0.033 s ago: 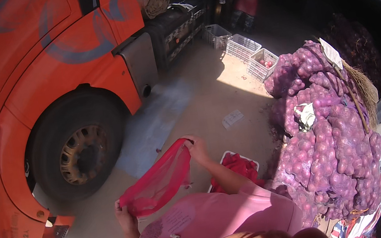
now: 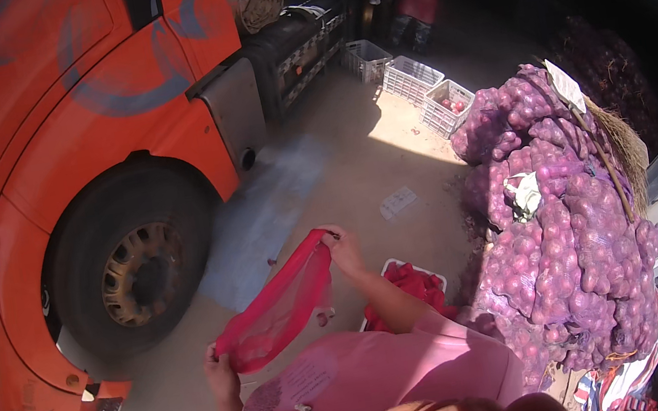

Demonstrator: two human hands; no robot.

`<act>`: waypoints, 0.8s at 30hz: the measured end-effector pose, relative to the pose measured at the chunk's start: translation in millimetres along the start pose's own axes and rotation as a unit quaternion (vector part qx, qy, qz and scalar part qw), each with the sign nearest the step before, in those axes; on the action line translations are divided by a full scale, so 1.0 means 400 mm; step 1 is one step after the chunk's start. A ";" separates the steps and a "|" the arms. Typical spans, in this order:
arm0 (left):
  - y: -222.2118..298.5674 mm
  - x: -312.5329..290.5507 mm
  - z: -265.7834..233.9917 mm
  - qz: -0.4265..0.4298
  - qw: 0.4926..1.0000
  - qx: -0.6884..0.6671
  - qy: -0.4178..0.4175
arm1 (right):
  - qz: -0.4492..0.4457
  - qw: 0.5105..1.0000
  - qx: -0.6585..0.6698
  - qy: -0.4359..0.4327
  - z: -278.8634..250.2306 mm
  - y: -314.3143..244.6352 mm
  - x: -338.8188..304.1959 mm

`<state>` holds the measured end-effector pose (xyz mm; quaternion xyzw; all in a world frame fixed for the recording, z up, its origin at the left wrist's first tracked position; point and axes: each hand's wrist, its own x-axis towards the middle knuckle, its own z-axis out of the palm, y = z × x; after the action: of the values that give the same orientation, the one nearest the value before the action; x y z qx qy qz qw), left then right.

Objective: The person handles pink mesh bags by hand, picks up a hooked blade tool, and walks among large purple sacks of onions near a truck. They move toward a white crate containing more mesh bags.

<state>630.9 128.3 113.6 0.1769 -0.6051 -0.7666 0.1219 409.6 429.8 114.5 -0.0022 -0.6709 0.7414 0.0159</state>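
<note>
A red mesh bag (image 2: 280,308) is stretched slantwise in front of my pink shirt. My left hand (image 2: 220,373) grips its lower left end, with the fingers closed on the mesh. Farther off and to the right, my right hand (image 2: 342,248) pinches the upper end. Between the hands the bag looks flat and thin, and the ground shows faintly through it. Behind my right forearm a white crate (image 2: 443,280) holds bunched red mesh bags (image 2: 409,283); my arm hides part of them.
An orange truck (image 2: 4,254) with a large wheel (image 2: 143,267) stands at left. Purple net sacks of onions (image 2: 558,256) are stacked at right, with a broom (image 2: 622,145) on them. Farther back are grey crates (image 2: 412,78), one holding a few onions, and a person (image 2: 422,0) in shadow.
My right hand and the bag's upper end have risen slightly. The whole view has shifted a little.
</note>
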 end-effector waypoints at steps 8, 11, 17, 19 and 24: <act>0.004 0.452 -0.009 0.038 0.997 0.013 0.060 | 0.248 0.946 0.135 -0.159 -0.027 -0.165 -0.045; 0.011 0.641 -0.013 -0.005 0.987 -0.156 0.037 | 0.271 0.942 0.038 -0.194 0.060 -0.073 -0.139; -0.057 0.934 0.007 -0.149 0.959 -0.155 -0.184 | 0.098 0.981 -0.161 0.034 0.203 0.009 -0.200; -0.003 0.959 0.045 -0.188 0.925 -0.103 -0.315 | 0.046 0.967 -0.162 0.192 0.247 0.008 -0.204; 0.070 0.996 -0.023 -0.190 0.709 0.179 -0.655 | -0.007 0.880 0.219 0.422 0.350 -0.063 -0.207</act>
<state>272.5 -46.3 89.5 -0.2400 -0.6126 -0.5742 -0.4872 489.6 290.6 152.1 -0.3063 -0.4214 0.7982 0.3026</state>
